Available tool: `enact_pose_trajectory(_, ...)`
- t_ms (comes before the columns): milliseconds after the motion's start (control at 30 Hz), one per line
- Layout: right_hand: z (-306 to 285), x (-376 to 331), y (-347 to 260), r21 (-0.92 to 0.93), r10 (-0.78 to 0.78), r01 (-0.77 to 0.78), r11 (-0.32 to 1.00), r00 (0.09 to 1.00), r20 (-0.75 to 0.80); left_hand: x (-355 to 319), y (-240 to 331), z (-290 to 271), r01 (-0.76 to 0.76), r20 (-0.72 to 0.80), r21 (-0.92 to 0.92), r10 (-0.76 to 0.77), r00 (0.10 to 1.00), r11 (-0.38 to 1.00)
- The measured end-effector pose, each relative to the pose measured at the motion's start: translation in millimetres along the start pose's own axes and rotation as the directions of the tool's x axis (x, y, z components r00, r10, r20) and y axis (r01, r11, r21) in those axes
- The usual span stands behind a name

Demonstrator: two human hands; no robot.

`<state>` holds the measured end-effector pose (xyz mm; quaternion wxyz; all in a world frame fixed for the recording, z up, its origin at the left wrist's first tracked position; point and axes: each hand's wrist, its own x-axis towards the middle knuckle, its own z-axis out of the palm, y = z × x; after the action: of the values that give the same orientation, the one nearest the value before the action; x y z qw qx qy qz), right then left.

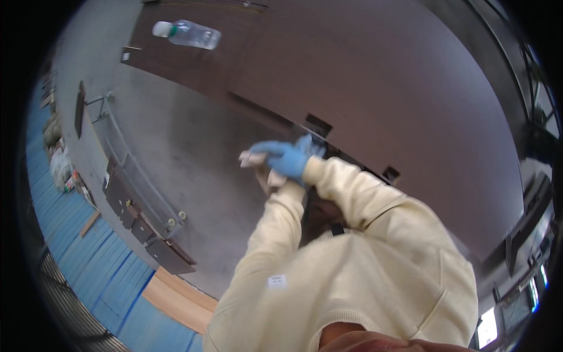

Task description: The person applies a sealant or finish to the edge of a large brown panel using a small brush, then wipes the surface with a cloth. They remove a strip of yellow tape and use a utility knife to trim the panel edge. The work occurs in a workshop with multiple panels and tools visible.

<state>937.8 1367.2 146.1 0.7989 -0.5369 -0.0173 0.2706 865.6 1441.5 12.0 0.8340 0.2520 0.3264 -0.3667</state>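
My right hand [286,159] wears a blue glove and lies across my left hand. Its fingers stretch out to the left, slightly smeared by motion. Pale and without blue, my left hand [274,179] is partly covered by the right one; pale fingertips show beside the blue fingers, but their grip is unclear. A crumpled blue piece [311,144] shows next to the right hand, at the table edge; whether it is a loose glove or part of the worn one I cannot tell. Both hands meet in front of my body, close to a large brown tabletop [381,88].
A clear plastic bottle [196,35] with a white cap lies on a brown panel [158,56] at the far left. Dark brackets [317,125] sit along the near edge. A metal trolley frame [126,146], brown boards [167,253] and a wooden plank [179,299] lie left.
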Motion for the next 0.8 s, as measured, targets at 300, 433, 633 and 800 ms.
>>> enact_pose_trajectory(300,-261.8,-217.4,-19.1,-0.652,-0.569,-0.097,0.752,0.402,-0.717,15.7,-7.0,66.4,0.055,-0.245,-0.001,-0.054,0.968,0.998)
enact_pose_trajectory(433,-306.3,-287.4,13.8,-0.756,-0.625,-0.478,0.447,0.438,-0.646,15.2,-4.9,80.1,0.061,-0.291,0.031,-0.050,0.955,0.998)
enact_pose_trajectory(633,-291.4,-305.0,52.6,-0.715,-0.673,-0.633,0.296,0.393,-0.626,17.1,-8.3,96.9,0.073,-0.372,0.129,-0.020,0.928,0.989)
enact_pose_trajectory(800,-279.1,-299.4,45.2,-0.667,-0.646,-0.673,0.319,0.360,-0.673,19.6,-9.9,106.3,0.057,-0.386,0.171,0.014,0.922,0.984)
